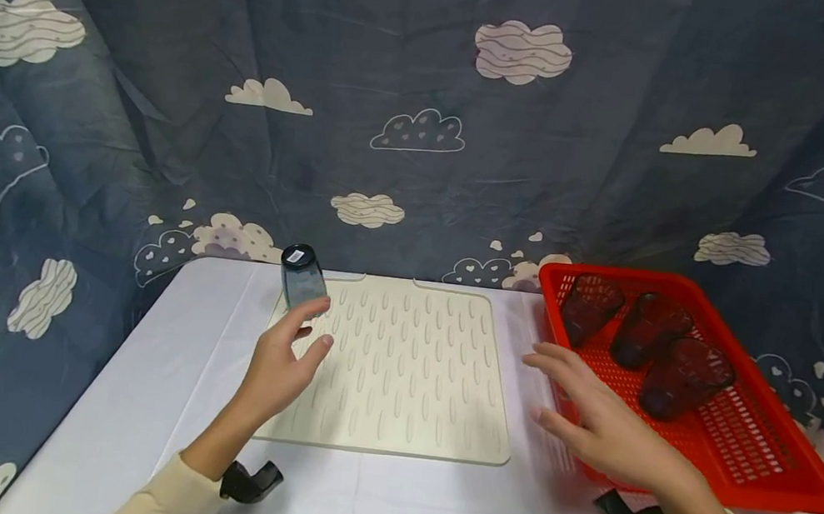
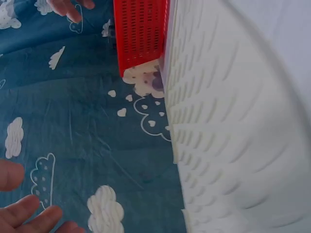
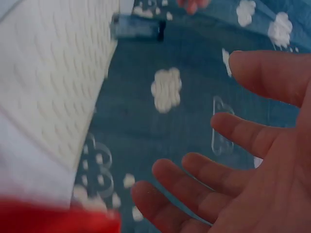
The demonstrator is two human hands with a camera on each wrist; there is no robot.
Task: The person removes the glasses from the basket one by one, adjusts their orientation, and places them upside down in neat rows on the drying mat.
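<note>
An upside-down bluish glass [image 1: 302,279] stands at the back left corner of a cream drying mat [image 1: 400,373]. My left hand [image 1: 285,365] is over the mat's left side, fingers spread, its fingertips overlapping the glass's lower edge in the head view. Nothing lies between its thumb and fingers. My right hand [image 1: 601,423] hovers by the near left side of a red basket [image 1: 723,482], fingers extended and holding nothing. In the basket lie several dark tumblers [image 1: 687,378]. The right wrist view shows the right hand's spread fingers [image 3: 194,194] and the glass [image 3: 137,27] beyond.
A white cloth covers the table [image 1: 148,397]. Behind it hangs a dark blue curtain [image 1: 402,63] with cloud prints. The basket's raised rim borders the right side of the table.
</note>
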